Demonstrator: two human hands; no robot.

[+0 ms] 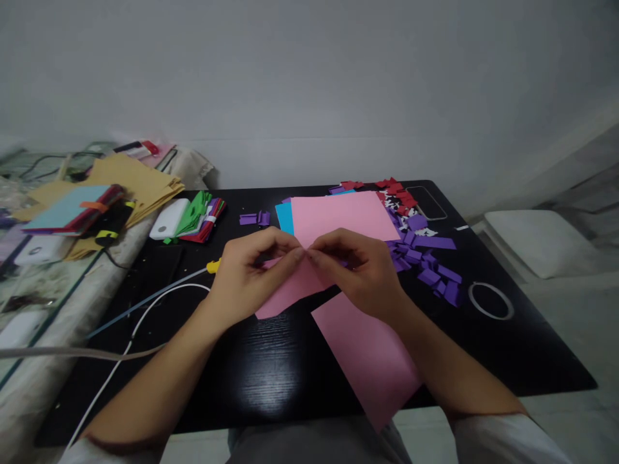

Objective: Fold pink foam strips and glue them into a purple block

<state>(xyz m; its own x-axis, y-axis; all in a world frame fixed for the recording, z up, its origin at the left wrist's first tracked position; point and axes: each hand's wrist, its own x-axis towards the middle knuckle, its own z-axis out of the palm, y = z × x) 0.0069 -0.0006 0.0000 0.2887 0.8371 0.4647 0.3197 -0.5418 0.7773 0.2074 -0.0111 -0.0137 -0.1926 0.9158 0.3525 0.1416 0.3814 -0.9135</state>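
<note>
A piece of pink paper (pixel 285 293) is pinched between the thumbs and fingers of both hands over the middle of the black table. My left hand (pixel 256 270) grips it from the left and my right hand (pixel 360 270) from the right, with the fingertips meeting at its upper edge. The fingers cover part of the paper. Just behind the hands lies a pink sheet (pixel 343 216), with a blue sheet (pixel 284 217) showing from under it. Another pink sheet (pixel 367 361) lies below my right forearm, one corner past the table's front edge.
Folded purple paper pieces (pixel 430 261) and red scraps (pixel 396 190) lie to the right, near a pale ring (pixel 491 301). Green paper strips (pixel 195 212) lie by a white device (pixel 169 219) at left. A white cable (pixel 145 316) crosses the table's left side (pixel 203 386).
</note>
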